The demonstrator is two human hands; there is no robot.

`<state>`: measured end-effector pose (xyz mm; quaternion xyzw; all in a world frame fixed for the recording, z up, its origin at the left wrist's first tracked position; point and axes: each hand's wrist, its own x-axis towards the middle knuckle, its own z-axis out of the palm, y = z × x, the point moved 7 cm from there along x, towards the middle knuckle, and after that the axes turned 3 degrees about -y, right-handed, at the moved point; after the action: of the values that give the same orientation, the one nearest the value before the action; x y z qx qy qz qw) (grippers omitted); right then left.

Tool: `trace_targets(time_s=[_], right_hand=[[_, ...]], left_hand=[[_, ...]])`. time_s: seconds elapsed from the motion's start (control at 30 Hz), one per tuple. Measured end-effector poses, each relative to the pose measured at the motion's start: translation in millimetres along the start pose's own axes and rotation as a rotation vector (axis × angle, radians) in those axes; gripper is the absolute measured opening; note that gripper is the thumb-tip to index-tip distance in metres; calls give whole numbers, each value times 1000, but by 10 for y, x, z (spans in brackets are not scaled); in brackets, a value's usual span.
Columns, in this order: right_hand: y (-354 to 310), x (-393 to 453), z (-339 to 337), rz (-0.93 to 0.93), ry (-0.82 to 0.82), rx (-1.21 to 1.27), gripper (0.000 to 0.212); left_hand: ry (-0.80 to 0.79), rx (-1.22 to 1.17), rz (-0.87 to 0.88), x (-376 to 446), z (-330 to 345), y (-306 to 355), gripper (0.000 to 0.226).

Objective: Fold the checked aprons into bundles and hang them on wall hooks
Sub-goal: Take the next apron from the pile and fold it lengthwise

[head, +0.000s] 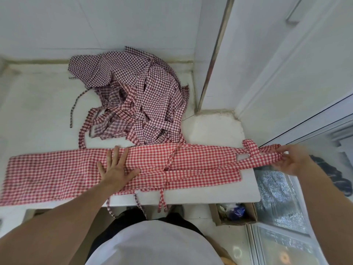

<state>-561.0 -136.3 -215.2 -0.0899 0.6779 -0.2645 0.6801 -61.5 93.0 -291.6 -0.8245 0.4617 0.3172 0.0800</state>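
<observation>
A red-and-white checked apron [63, 173] lies folded into a long strip across the front of the white counter [215, 129]. My left hand [116, 169] presses flat on its middle with fingers spread. My right hand [290, 159] pinches the apron's neck strap [267, 153] at the right end, stretched past the counter's edge. Thin ties [161, 199] dangle over the front edge. Behind it sits a crumpled heap of checked aprons [133, 100] with tangled straps. No wall hooks are in view.
White tiled walls close the back, and a metal-edged corner [215, 60] juts in at the right. A cardboard box [235, 213] with rubbish stands on the floor below the counter's right end, beside a glass-fronted unit [282, 207].
</observation>
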Motion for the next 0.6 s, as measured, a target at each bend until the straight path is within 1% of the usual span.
trace_targets(time_s=[0.03,0.07,0.1,0.17,0.2,0.23,0.3,0.33,0.37,0.4,0.43,0.47,0.5,0.53,0.57,0.6], right_hand=[[-8,6,-13,-1,16,-42,55],[-3,21,-44,3,34,-51,54],[8,56,-96,7,61,-58,46],[67,60,-147,10,144,-154,25],[81,59,-176,-27,220,-230,23],[64,47,-194,-114,322,-300,27],[22,-36,-196,-395,560,-348,40],[9,-129,-133,-559,646,-369,44],[10,-233,22,-749,675,-422,45],[68,-306,241,-937,633,-516,42],[195,-386,544,-1090,526,-635,36],[386,-466,896,-1195,378,-760,27],[635,-549,1270,-1253,207,-899,18],[920,-651,1652,-1274,18,-1045,11],[1226,-763,2004,-1281,-156,-1183,9],[1526,-822,2279,-1301,-308,-1279,11]], left_hand=[[3,6,5,8,0,-12,126],[2,11,9,16,-1,-24,125],[1,14,16,28,5,-24,125],[8,28,24,31,4,-33,122],[11,36,27,35,-1,-37,121],[15,48,27,34,-4,-47,119],[13,73,23,41,-6,-62,116],[13,84,22,44,-6,-58,115],[15,92,21,46,-13,-51,113],[10,96,21,50,-7,-48,113],[8,98,22,47,-4,-44,112],[8,96,23,44,-3,-43,112],[11,92,24,40,0,-45,111],[15,85,28,40,1,-43,111],[18,79,32,39,4,-41,110],[24,74,37,38,2,-43,109]])
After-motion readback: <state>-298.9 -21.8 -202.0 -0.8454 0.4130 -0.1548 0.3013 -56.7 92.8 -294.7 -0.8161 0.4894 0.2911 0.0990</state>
